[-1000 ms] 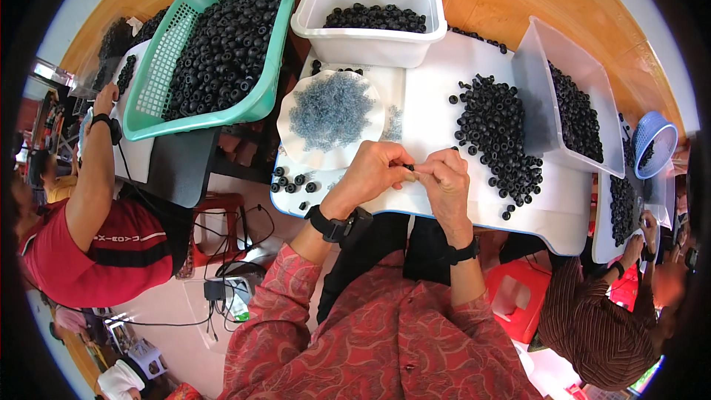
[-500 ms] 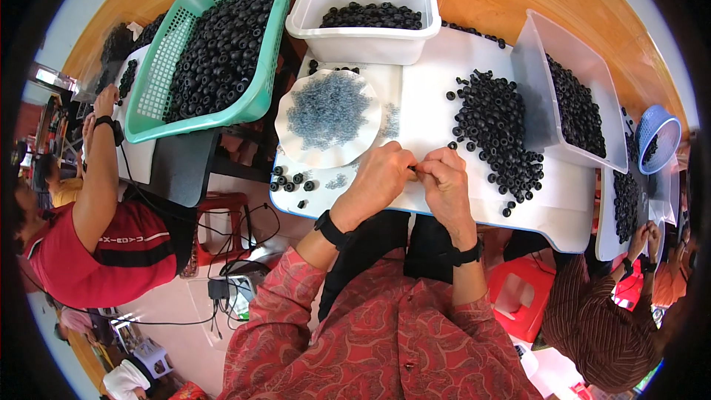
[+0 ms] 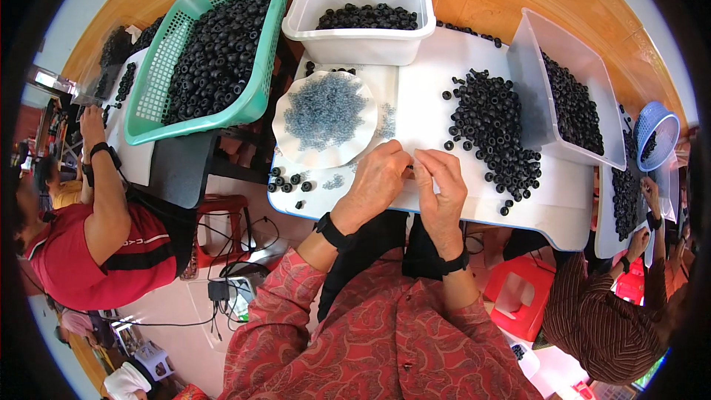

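Observation:
Above the front edge of the white table (image 3: 422, 96), my left hand (image 3: 374, 187) pinches a small black piece, mostly hidden by the fingers. Close beside it, my right hand (image 3: 443, 196) has thumb and forefinger pressed together; whatever is between them is too small to make out. Beyond my left hand stands a white wavy-rimmed plate (image 3: 287, 150) heaped with small clear bluish rings (image 3: 326, 107). To the right of my right hand lies a loose pile of round black parts with holes (image 3: 485, 118). Several similar black parts (image 3: 295, 179) sit at the table's left front corner.
A white tub (image 3: 359, 48) of black parts stands at the back, a green basket (image 3: 261, 96) of them at left, and a translucent bin (image 3: 535, 89) at right. Co-workers sit on both sides, one in a red shirt (image 3: 89, 252). A red stool (image 3: 522, 285) is at right.
My right fingertips have drawn slightly away from the left and now point more upward. My left hand keeps its pinch. The co-workers' hands at both sides have shifted.

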Demonstrator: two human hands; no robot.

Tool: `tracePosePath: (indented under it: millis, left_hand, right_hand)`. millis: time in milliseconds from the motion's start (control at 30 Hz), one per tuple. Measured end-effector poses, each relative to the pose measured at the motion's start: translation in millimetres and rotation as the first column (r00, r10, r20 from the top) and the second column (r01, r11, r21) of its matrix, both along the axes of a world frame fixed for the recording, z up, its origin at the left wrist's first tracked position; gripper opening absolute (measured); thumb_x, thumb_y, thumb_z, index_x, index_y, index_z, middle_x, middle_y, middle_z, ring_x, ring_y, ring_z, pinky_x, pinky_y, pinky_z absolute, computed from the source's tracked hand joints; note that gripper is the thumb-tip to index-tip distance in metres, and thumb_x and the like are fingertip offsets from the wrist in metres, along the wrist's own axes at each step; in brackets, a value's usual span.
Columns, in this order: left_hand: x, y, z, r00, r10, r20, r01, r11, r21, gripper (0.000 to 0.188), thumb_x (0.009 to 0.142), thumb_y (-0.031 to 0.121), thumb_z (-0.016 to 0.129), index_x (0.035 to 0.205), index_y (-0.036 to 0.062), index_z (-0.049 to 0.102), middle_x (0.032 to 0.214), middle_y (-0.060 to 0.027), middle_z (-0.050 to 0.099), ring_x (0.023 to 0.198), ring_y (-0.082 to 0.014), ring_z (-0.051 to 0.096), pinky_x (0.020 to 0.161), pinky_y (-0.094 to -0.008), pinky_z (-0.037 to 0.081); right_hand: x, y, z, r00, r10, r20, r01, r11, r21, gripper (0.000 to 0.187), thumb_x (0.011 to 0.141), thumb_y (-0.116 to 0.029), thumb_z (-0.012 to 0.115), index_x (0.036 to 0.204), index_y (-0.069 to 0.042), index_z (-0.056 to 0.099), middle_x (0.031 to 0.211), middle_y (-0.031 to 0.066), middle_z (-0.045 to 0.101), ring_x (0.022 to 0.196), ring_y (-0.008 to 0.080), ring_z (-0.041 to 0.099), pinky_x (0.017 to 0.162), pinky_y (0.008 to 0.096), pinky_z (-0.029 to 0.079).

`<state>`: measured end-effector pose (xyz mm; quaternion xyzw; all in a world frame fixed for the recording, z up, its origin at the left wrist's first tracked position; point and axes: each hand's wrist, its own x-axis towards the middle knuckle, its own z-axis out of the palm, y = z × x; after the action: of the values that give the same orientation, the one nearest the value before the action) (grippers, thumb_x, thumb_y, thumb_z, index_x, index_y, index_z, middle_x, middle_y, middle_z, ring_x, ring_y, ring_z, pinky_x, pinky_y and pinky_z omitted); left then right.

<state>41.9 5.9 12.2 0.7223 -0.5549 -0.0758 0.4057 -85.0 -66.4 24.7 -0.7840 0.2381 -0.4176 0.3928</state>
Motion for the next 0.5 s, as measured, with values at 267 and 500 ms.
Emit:
tracePosePath:
  millis: [267, 500]
  left_hand:
    - [-1.7, -0.8, -2.6, 0.989, -0.09, -0.117, 0.084, 0.995, -0.059, 0.016, 0.077, 0.01, 0.066, 0.08, -0.0052, 0.065, 0.083, -0.0226, 0.063, 0.077, -0.0407, 0.063, 0.062, -0.0455, 0.051]
    - [1.2, -0.9, -3.4, 0.989, -0.099, -0.109, 0.09, 0.993, -0.081, 0.015, 0.076, 0.01, 0.067, 0.085, -0.0012, 0.067, 0.083, -0.0219, 0.064, 0.078, -0.0416, 0.063, 0.062, -0.0459, 0.052]
  right_hand:
    - [14.9, 12.1, -11.1, 0.981, 0.193, 0.036, -0.194, 0.98, 0.038, 0.042, 0.104, -0.027, 0.051, 0.132, 0.002, 0.059, 0.139, 0.0175, 0.055, 0.128, 0.0325, 0.05, 0.112, 0.0427, 0.035]
    - [21.1, 11.1, -18.8, 0.961, 0.277, 0.016, -0.278, 0.957, 0.084, 0.043, 0.106, -0.029, 0.043, 0.139, -0.003, 0.045, 0.146, 0.0171, 0.048, 0.136, 0.0339, 0.043, 0.121, 0.0536, 0.016]
